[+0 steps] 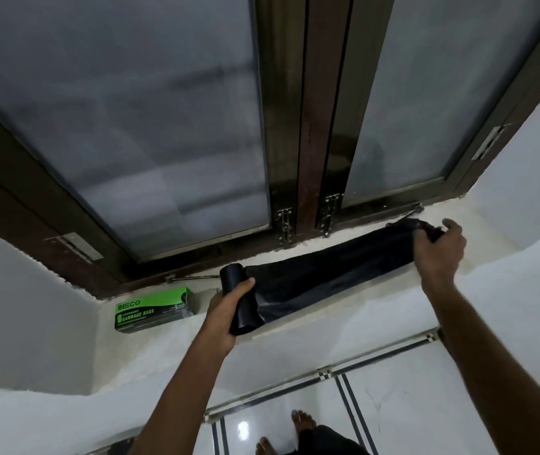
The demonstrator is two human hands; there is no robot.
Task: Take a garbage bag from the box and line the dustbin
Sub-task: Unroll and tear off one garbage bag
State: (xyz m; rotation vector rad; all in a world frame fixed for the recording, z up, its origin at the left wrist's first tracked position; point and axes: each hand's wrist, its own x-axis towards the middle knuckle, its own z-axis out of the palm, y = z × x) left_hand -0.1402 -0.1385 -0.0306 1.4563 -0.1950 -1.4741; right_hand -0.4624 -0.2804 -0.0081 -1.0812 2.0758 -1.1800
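1. Gripping the black garbage bag roll [240,303] in the left hand [226,311], fingers curling round it, at lower centre.
2. Pinching the unrolled garbage bag [334,270] end in the right hand [437,246], right of centre, stretching along the windowsill [311,323].
3. Lying at lower left: green box [154,310].

Thin black plastic bag [331,270] looking matt, printed cardboard box [154,309] beside it, rough whitewashed sill [311,326] beneath, frosted window glass [131,126] above, glossy floor tiles [409,405] gleaming below.

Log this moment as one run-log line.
left hand: grips black plastic bag roll | right hand: pinches unrolled black bag end | green cardboard box: on sill
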